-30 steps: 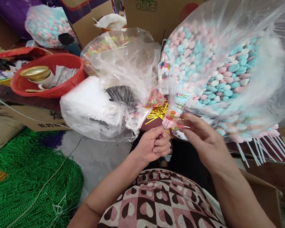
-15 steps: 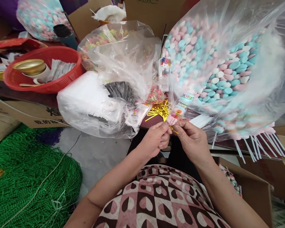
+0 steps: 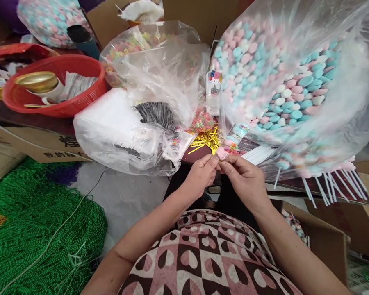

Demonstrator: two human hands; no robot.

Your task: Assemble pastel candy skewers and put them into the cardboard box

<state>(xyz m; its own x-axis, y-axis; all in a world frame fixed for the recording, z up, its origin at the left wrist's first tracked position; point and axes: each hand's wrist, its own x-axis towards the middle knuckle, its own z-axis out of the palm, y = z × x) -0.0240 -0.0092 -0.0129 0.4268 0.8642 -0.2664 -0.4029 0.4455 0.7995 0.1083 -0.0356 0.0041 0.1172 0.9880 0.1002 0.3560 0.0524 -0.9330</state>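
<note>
My left hand (image 3: 203, 175) pinches the gathered lower end of a printed clear candy packet (image 3: 236, 136), with pink and blue marshmallow pieces inside. My right hand (image 3: 245, 177) is closed against it, thumb and finger pressed at the packet's neck. Between the fingertips a sliver of gold twist tie (image 3: 220, 161) shows; most of it is hidden. The packet tilts up and right, away from me. Loose gold twist ties (image 3: 206, 141) lie just beyond my left hand. White sticks (image 3: 260, 154) lie beside my right hand.
A large bag of pink, blue and white marshmallows (image 3: 295, 96) fills the right. Marshmallow sticks (image 3: 329, 186) overhang the table edge. Left are a bag of white packaging (image 3: 104, 127), a bag of gummy rings (image 3: 123, 51) and a red basket (image 3: 89, 96). An open carton (image 3: 322, 250) stands lower right.
My right hand has shifted slightly left, closer to my left hand. Less of the gold twist tie shows now. The view has moved a little.
</note>
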